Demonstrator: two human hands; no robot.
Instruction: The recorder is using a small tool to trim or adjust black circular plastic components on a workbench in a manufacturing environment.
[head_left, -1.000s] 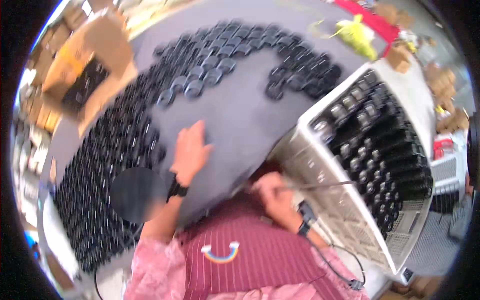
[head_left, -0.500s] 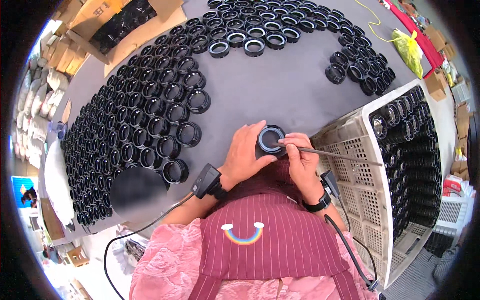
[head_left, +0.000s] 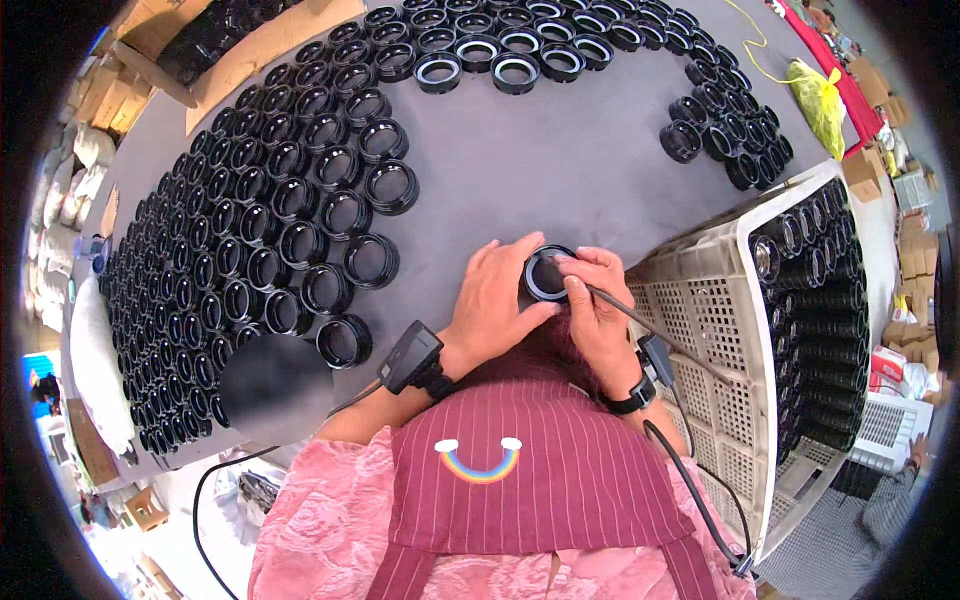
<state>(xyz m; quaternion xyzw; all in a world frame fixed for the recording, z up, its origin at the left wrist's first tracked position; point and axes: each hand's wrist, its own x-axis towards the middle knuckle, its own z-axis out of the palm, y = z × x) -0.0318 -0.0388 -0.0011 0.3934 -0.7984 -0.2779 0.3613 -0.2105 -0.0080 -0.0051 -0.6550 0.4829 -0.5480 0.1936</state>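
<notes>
A black ring with a pale grey inner lip (head_left: 531, 274) is tilted in front of me at the table's near edge. My left hand (head_left: 488, 308) is closed around its left side, with the thumb below it and the fingers beyond it. In my right hand (head_left: 600, 322) a thin dark rod (head_left: 668, 342) is gripped like a pen, its long end slanting down to the right. The rod's working tip is hidden by my fingers at the ring's opening. My right fingertips touch the ring's right rim.
Many black rings (head_left: 343, 342) stand in rows along the left and far side of the grey table (head_left: 500, 165). A smaller cluster (head_left: 682, 141) is at the far right. Close on my right, a pale plastic crate (head_left: 700, 300) holds stacked black rings. A yellow-green bag (head_left: 818, 100) lies beyond.
The ring is tilted differently in my hands. My right fingers have moved over its rim, and the rod's outer end has swung downward. My view has shifted slightly.
</notes>
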